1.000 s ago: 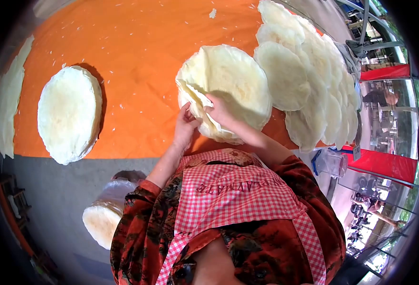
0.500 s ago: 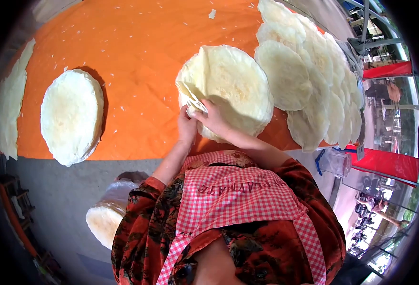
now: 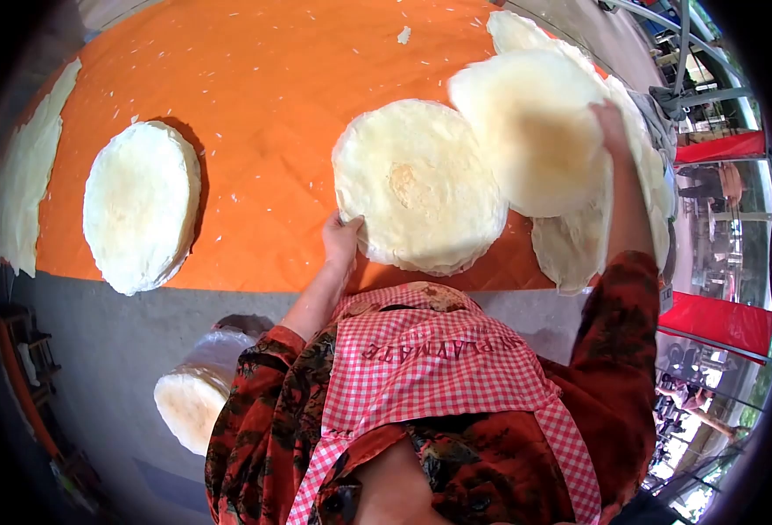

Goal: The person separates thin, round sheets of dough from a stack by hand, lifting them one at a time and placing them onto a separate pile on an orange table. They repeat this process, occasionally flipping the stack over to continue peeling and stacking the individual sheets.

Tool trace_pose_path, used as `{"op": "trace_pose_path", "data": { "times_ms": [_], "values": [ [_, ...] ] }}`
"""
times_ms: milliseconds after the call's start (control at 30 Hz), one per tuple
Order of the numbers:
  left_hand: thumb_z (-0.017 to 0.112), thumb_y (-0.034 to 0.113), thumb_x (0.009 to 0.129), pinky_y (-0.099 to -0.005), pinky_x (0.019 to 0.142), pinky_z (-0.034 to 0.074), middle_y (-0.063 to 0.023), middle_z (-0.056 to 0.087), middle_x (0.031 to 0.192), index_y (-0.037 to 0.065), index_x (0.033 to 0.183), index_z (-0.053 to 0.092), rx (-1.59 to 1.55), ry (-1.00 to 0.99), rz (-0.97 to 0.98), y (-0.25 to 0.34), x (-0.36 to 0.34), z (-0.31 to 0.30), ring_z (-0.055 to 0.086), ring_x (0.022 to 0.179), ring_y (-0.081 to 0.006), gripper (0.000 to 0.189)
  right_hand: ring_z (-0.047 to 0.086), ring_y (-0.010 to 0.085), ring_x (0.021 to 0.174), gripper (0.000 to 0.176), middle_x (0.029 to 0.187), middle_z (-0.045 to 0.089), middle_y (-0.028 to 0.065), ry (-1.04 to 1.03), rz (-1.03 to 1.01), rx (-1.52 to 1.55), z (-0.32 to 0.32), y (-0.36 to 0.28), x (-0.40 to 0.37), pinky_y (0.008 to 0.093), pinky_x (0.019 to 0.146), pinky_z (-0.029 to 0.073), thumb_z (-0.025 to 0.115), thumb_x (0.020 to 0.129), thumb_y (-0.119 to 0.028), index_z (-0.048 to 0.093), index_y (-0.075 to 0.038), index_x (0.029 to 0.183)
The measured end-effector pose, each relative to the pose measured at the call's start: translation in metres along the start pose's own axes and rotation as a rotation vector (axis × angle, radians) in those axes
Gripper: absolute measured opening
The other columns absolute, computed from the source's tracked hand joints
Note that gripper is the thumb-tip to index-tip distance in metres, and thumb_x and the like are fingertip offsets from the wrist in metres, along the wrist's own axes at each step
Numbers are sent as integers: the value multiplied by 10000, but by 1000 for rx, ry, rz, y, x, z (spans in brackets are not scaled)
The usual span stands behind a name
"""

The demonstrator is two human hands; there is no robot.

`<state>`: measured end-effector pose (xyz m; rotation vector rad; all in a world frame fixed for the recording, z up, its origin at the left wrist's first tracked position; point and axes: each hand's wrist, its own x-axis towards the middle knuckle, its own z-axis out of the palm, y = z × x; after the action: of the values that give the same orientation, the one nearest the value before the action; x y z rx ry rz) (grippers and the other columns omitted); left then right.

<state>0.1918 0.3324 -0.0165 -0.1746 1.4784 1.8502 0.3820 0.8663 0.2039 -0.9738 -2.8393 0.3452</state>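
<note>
A round stack of thin pale flatbread sheets (image 3: 421,188) lies near the front edge of the orange cloth. My left hand (image 3: 342,238) pinches the stack's lower left rim, thumb on top. Over at the right, my right hand (image 3: 612,127) grips the right edge of a single round sheet (image 3: 530,131), blurred by motion, raised above the overlapping sheets (image 3: 570,249). The raised sheet's left edge comes close to the stack. Part of my right hand's fingers is hidden by the sheet.
Another thick round stack (image 3: 141,206) stands at the left of the orange cloth (image 3: 263,114). Flat sheets (image 3: 31,175) hang over the far left edge. Below the table, a plastic-wrapped stack (image 3: 193,402) sits by the grey floor. Metal poles and red panels are at the right.
My right hand has left the central stack and moved right, taking hold of a sheet there. The folded edge on the central stack now lies flat. My left hand remains at its rim.
</note>
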Motion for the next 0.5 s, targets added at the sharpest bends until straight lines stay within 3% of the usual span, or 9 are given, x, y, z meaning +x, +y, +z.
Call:
{"op": "trace_pose_path", "data": {
  "times_ms": [33,100,167,300,367,400,433,467,500],
  "values": [
    [583,-26,846,-293,728,505,-114,665,960,-45,1054,587,-2,-14,4,1,-1,-1,626,814,-175,209,633,192,828,307,934,671,95,224,373,661,-25,-28,1,319,758,503,584,848,-166,614,3,1103],
    [584,-23,846,-298,735,506,-117,661,983,-48,1074,574,-76,-87,-29,7,-6,-1,627,834,-180,230,630,169,818,347,952,670,86,137,260,525,-52,-40,12,306,727,501,588,854,-165,598,25,1145],
    [584,-22,845,-300,749,507,-122,654,1019,-52,1106,552,-218,-205,-98,24,-18,-1,629,868,-187,264,631,175,857,376,971,672,98,4,158,511,-60,-120,-3,317,733,502,584,850,-158,586,45,1167],
    [517,-121,776,-286,786,507,-98,632,1104,14,1243,478,-191,-397,-69,24,-25,-15,619,960,-195,487,518,107,758,269,815,589,15,-43,-77,118,42,-189,-42,307,681,465,551,901,-171,596,33,1070],
    [497,-142,755,-280,755,506,-85,636,1080,34,1258,477,-208,-373,-47,33,-34,-7,621,921,-190,533,536,106,817,192,863,607,18,-59,-190,529,130,-233,-81,320,712,479,524,899,-64,612,15,1050],
    [488,-152,744,-277,739,506,-79,637,1067,44,1266,476,-218,-362,-33,36,-36,-2,621,902,-187,557,571,141,775,199,846,623,54,-234,-27,322,139,-280,-104,341,700,493,504,906,-52,617,15,1056],
    [495,-146,756,-278,737,501,-82,636,1062,41,1261,483,-193,-344,-35,34,-36,-1,616,899,-181,538,581,228,616,170,684,587,124,-321,-136,132,134,-323,-122,403,602,494,486,898,-98,634,-33,951],
    [502,-140,769,-279,735,497,-86,635,1057,38,1257,490,-166,-328,-38,30,-34,-2,612,896,-175,519,565,179,570,218,696,600,97,-554,-92,79,152,-344,-130,342,511,488,459,932,-129,639,-42,1020],
    [509,-134,781,-281,733,492,-89,634,1051,35,1252,497,-137,-312,-42,26,-32,-4,607,894,-169,500,544,149,531,246,714,602,83,-483,-215,10,181,-350,-139,298,439,456,446,940,-127,630,-30,1072]
  ]
}}
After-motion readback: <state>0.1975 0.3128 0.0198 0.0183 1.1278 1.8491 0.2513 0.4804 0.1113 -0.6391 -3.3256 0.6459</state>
